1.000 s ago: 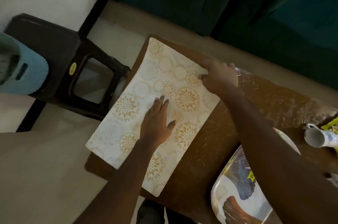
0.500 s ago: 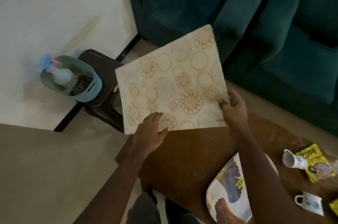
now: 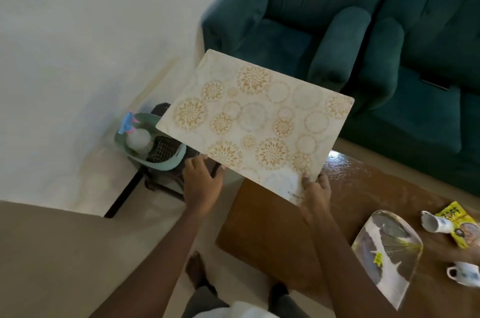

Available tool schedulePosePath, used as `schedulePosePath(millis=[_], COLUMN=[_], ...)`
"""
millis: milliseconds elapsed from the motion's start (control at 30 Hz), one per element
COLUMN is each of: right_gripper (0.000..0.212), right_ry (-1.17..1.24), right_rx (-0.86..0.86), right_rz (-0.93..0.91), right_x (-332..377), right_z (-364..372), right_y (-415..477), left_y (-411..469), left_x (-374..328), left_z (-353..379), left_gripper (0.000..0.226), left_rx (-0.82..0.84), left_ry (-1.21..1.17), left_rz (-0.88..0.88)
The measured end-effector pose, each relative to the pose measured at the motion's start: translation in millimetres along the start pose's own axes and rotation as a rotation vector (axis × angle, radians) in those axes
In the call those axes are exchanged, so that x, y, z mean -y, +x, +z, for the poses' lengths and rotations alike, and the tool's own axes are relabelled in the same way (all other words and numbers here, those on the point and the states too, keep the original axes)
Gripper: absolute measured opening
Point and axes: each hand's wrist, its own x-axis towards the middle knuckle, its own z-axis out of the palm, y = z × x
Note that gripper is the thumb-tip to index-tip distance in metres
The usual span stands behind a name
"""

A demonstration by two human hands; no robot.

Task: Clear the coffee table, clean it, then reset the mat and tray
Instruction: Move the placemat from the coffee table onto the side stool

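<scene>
A cream mat [image 3: 255, 120] with gold flower circles is held in the air above the left end of the brown coffee table [image 3: 280, 234]. My left hand [image 3: 201, 185] grips its near edge on the left, and my right hand [image 3: 315, 191] grips its near right corner. The patterned tray [image 3: 387, 252] lies on the table at the lower right. Two white cups sit near it, one tipped on its side [image 3: 435, 222] and one [image 3: 466, 273] at the frame's right edge. A yellow snack packet [image 3: 458, 226] lies beside the tipped cup.
A dark stool [image 3: 166, 182] to the left of the table carries a teal caddy [image 3: 150, 159] with a spray bottle [image 3: 135, 135] and a dark cloth [image 3: 163, 147]. Two teal armchairs [image 3: 298, 18] stand behind the table. White wall at left.
The mat lay flat on the table a second ago under both hands. It is now lifted off, held higher and more level, and the view has tilted up and back.
</scene>
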Motion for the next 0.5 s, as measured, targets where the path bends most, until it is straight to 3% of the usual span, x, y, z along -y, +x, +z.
schedulePosePath(millis=[67, 167, 267, 333, 500], right_gripper=[0.011, 0.01, 0.011, 0.011, 0.02], right_ry=[0.04, 0.079, 0.114, 0.101, 0.106], right_rx=[-0.02, -0.036, -0.02, 0.002, 0.173], right_rz=[0.019, 0.032, 0.018, 0.01, 0.058], right_x=[-17.2, -36.2, -48.9, -49.5, -45.2], right_z=[28.9, 65.8, 97.8, 109.1, 142.5], right_y=[-16.1, -40.2, -58.7, -62.9, -60.7], left_y=[14.9, 41.1, 66.0, 78.2, 114.3], left_x=[11.2, 21.9, 32.1, 32.9, 51.0], left_z=[-22.0, -55.4, -91.3, -104.9, -131.9], left_gripper=[0.052, 0.03, 0.014, 0.014, 0.008], left_rx=[0.013, 0.172, 0.298, 0.315, 0.219], left_ry=[-0.233, -0.791, -1.179, -1.276, -1.22], left_rz=[-0.161, -0.455, -0.529, -0.529, -0.547])
